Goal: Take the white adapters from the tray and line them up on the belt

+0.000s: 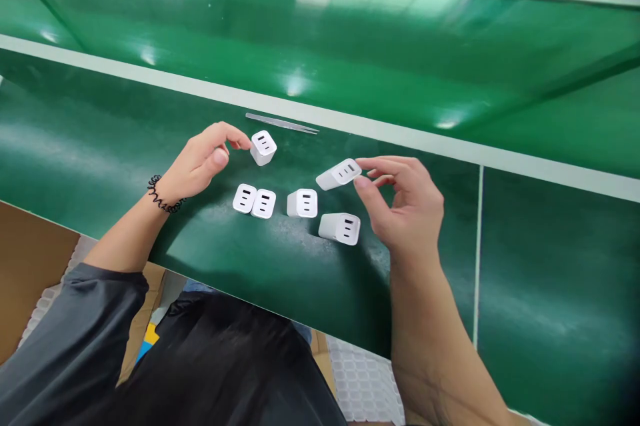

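Observation:
Several white USB wall chargers, each with a row of port slots in its face, stand on the green work surface. My left hand is open; its index fingertip is at the left side of the back-left charger, with the thumb apart from it. At the right, the thumb and fingers of my right hand pinch the port end of a tilted charger. Between my hands are two chargers side by side, a left one and a right one, then a single charger and a nearer charger.
Metal tweezers lie behind the chargers. A pale ledge runs along the back below a shiny green panel. Below the front edge are a cardboard box and clear plastic trays.

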A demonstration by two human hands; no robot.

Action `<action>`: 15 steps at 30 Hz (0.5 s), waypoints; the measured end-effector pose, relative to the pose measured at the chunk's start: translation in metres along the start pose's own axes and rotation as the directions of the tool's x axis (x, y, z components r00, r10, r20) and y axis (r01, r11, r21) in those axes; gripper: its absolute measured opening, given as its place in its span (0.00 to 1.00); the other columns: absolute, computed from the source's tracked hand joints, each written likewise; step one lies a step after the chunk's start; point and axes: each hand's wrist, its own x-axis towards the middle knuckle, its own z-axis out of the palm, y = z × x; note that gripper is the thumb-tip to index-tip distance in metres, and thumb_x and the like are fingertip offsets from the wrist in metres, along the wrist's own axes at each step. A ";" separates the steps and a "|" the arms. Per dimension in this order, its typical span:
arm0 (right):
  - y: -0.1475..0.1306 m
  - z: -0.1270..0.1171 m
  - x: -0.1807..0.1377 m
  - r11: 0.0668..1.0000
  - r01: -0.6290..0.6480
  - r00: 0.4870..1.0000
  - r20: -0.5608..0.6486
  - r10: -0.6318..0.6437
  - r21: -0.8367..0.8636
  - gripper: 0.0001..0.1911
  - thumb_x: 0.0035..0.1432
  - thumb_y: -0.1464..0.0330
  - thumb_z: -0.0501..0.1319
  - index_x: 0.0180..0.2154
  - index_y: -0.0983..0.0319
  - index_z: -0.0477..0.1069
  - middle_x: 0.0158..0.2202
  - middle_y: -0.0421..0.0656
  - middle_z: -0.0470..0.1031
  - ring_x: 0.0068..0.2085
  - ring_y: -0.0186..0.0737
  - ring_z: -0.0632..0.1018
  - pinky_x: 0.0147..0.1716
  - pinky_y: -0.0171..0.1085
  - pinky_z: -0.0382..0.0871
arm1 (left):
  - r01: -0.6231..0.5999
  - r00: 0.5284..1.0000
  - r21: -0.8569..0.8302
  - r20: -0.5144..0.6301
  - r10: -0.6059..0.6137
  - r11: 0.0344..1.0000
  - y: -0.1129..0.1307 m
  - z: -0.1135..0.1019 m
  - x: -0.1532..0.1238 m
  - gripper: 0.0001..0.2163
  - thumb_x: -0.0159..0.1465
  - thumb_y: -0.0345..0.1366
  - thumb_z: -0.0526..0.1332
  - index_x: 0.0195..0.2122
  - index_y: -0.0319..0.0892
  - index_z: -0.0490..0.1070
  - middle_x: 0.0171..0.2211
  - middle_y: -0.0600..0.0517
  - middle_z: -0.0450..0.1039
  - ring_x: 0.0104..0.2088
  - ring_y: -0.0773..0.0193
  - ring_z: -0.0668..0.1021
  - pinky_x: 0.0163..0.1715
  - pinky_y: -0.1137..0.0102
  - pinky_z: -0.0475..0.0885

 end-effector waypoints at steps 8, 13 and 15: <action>-0.021 -0.003 -0.001 0.945 0.325 0.906 0.281 -0.318 0.020 0.08 0.62 0.65 0.62 0.45 0.53 0.73 0.47 0.44 0.80 0.45 0.51 0.79 0.48 0.54 0.70 | -0.054 0.854 0.123 0.520 -0.018 0.991 0.006 -0.007 -0.005 0.34 0.58 0.52 0.69 0.62 0.45 0.61 0.58 0.43 0.67 0.57 0.52 0.71 0.54 0.61 0.69; -0.020 0.000 -0.003 0.937 0.348 0.870 0.370 -0.326 0.006 0.10 0.62 0.65 0.63 0.46 0.53 0.72 0.51 0.45 0.79 0.48 0.53 0.78 0.49 0.53 0.67 | -0.044 0.858 0.183 0.510 -0.057 0.982 -0.002 -0.002 -0.004 0.23 0.62 0.42 0.66 0.57 0.43 0.65 0.53 0.45 0.71 0.50 0.57 0.74 0.49 0.65 0.71; -0.018 0.000 -0.004 0.929 0.369 0.856 0.387 -0.343 0.010 0.11 0.62 0.65 0.63 0.47 0.53 0.71 0.52 0.45 0.79 0.49 0.52 0.78 0.50 0.53 0.66 | -0.041 0.889 0.209 0.454 -0.060 0.977 -0.005 0.000 -0.001 0.19 0.64 0.43 0.64 0.53 0.43 0.67 0.50 0.46 0.72 0.47 0.58 0.74 0.47 0.65 0.71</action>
